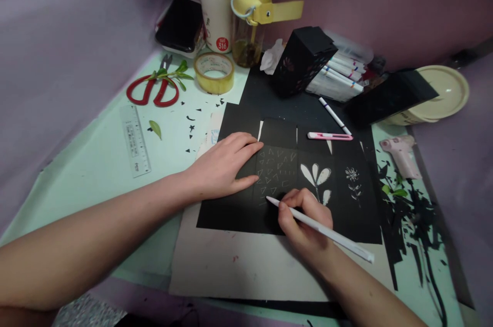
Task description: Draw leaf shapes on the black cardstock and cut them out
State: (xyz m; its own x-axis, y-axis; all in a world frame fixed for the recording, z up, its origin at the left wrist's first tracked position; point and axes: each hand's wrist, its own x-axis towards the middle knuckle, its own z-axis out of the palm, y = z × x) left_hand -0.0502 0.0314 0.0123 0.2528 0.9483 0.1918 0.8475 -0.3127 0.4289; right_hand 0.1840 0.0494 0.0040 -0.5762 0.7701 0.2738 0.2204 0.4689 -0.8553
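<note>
Right hand (304, 219) grips white pen (327, 232) mid-sheet, black paper (231, 209).

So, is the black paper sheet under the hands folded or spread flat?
Spread flat: the black paper sheet lies open on the table, left hand pressing it.

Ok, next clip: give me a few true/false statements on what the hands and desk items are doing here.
1. The right hand holds a white pen in its grip over the black paper. True.
2. The left hand is lifted clear of the paper. False: it lies flat on the black paper.
3. The red scissors lie beside the tape roll. True.
4. The pink craft knife is in the left hand. False: it lies on the paper, apart from both hands.
5. The clear ruler lies on the black paper. False: it lies on the pale green mat.
</note>
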